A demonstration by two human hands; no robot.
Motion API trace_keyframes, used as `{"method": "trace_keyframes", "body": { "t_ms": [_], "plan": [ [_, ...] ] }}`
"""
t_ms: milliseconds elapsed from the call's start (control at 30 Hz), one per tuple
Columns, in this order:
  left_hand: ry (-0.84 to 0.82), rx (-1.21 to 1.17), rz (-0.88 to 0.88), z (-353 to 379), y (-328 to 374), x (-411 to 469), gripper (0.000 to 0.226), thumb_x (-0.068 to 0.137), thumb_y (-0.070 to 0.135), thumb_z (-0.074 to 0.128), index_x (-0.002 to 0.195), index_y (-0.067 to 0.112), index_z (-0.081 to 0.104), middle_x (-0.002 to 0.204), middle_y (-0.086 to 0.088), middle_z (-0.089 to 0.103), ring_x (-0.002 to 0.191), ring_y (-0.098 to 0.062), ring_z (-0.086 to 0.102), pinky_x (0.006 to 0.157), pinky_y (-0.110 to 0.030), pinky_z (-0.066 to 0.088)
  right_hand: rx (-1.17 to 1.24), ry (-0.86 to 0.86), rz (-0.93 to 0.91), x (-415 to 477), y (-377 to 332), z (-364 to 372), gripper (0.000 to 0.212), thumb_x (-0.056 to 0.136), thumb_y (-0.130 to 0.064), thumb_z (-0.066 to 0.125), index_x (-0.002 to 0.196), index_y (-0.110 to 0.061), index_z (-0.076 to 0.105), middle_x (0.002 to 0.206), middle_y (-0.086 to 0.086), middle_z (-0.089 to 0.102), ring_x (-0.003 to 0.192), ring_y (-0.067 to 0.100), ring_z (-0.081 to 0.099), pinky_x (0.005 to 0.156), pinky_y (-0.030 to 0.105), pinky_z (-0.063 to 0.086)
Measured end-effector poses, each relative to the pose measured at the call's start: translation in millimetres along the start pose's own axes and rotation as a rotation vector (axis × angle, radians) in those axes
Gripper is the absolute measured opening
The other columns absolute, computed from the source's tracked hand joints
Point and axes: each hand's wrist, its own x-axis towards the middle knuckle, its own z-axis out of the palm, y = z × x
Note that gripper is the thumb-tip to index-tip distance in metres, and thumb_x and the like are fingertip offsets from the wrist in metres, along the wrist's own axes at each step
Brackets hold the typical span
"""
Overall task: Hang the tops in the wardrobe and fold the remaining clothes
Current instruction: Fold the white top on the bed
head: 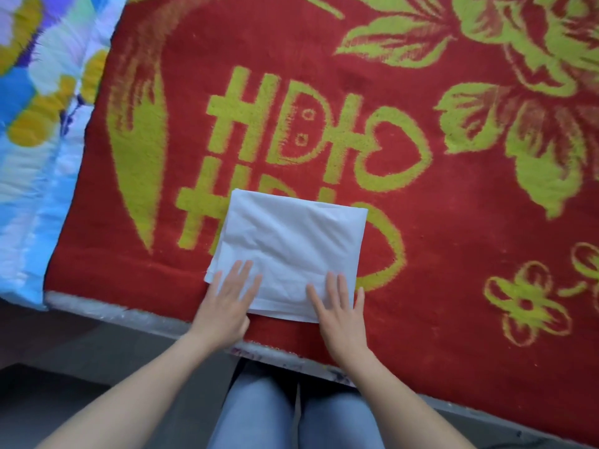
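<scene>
A white garment point(288, 241), folded into a neat rectangle, lies on the red blanket point(437, 196) near the bed's front edge. My left hand point(227, 303) lies flat with straight fingers on the garment's near left corner. My right hand point(338, 306) lies flat on its near right corner, fingers spread. Neither hand grips the cloth.
The red blanket carries yellow-green characters and flowers and covers the bed. A blue, white and yellow quilt point(35, 108) lies bunched along the left side. The bed's front edge point(136, 314) runs diagonally just before my knees in blue jeans point(291, 413). Dark floor lies at lower left.
</scene>
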Motion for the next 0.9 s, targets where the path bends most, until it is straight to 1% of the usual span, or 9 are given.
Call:
{"method": "trace_keyframes", "body": {
  "t_ms": [133,200,300,400,533,633,700,767,900],
  "plan": [
    [-0.227,0.035,-0.065,16,7,16,0.099,0.079,0.038,0.063,0.150,0.022,-0.004,0.155,-0.018,-0.012,0.141,-0.041,-0.010,0.114,-0.052,0.006,-0.065,-0.009,-0.014,21,14,-2,0.080,0.042,-0.007,0.086,0.117,-0.029,0.066,0.123,0.021,0.060,0.112,0.041,0.058,0.068,0.061,0.050],
    [-0.279,0.044,-0.114,25,6,19,0.101,0.082,0.037,0.060,0.147,0.025,-0.016,0.154,-0.017,-0.019,0.140,-0.040,-0.016,0.113,-0.051,-0.001,-0.027,0.004,-0.027,28,21,-4,0.085,0.035,-0.011,0.091,0.115,-0.028,0.068,0.122,0.021,0.061,0.108,0.039,0.061,0.065,0.058,0.051],
    [-0.276,0.038,-0.134,27,8,19,0.105,0.076,0.039,0.066,0.148,0.024,-0.010,0.155,-0.018,-0.011,0.141,-0.042,-0.010,0.113,-0.054,0.003,0.044,0.096,-0.086,37,25,-9,0.065,0.041,-0.005,0.089,0.102,-0.020,0.073,0.109,0.018,0.067,0.096,0.038,0.065,0.050,0.041,0.053],
    [-0.204,0.047,-0.124,20,8,19,0.114,0.048,0.046,0.087,0.145,0.020,0.031,0.149,-0.023,0.029,0.135,-0.045,0.028,0.104,-0.059,0.029,0.189,0.223,-0.092,40,19,-13,0.049,0.039,-0.001,0.088,0.084,-0.013,0.073,0.084,0.011,0.068,0.079,0.034,0.067,0.029,0.023,0.038],
    [-0.056,0.031,-0.054,20,2,19,0.116,0.019,0.038,0.095,0.126,0.015,0.058,0.123,-0.021,0.060,0.109,-0.041,0.059,0.080,-0.060,0.047,0.323,0.338,-0.119,33,19,-19,0.046,0.034,0.000,0.087,0.077,-0.011,0.071,0.070,0.005,0.063,0.065,0.027,0.062,0.030,0.019,0.032],
    [0.068,0.052,0.015,24,-4,20,0.087,0.036,0.015,0.091,0.119,0.016,0.064,0.115,-0.016,0.065,0.100,-0.035,0.065,0.076,-0.058,0.048,0.334,0.376,-0.121,24,23,-20,0.048,0.033,0.002,0.086,0.076,-0.012,0.071,0.069,0.002,0.063,0.063,0.025,0.061,0.033,0.018,0.031],
    [0.217,0.030,0.073,26,-6,20,0.049,0.059,-0.001,0.062,0.105,0.012,0.072,0.109,-0.013,0.069,0.092,-0.031,0.068,0.075,-0.059,0.047,0.343,0.369,-0.113,14,26,-14,0.049,0.033,0.002,0.087,0.078,-0.013,0.072,0.070,0.001,0.064,0.064,0.025,0.062,0.032,0.018,0.030],
    [0.311,-0.019,0.087,23,-11,21,0.043,0.065,-0.002,0.040,0.088,0.009,0.074,0.097,-0.009,0.072,0.081,-0.027,0.070,0.073,-0.053,0.050,0.355,0.352,-0.116,1,23,-10,0.051,0.033,0.005,0.086,0.079,-0.012,0.073,0.071,0.002,0.065,0.063,0.025,0.062,0.029,0.019,0.031],
    [0.322,-0.085,0.098,12,-16,31,0.031,0.059,0.003,0.038,0.066,0.009,0.067,0.062,-0.004,0.063,0.053,-0.022,0.061,0.049,-0.026,0.044,0.366,0.335,-0.129,-9,20,-9,0.054,0.034,0.013,0.077,0.082,-0.011,0.072,0.071,0.003,0.064,0.063,0.028,0.061,0.027,0.023,0.031]
  ]
}}
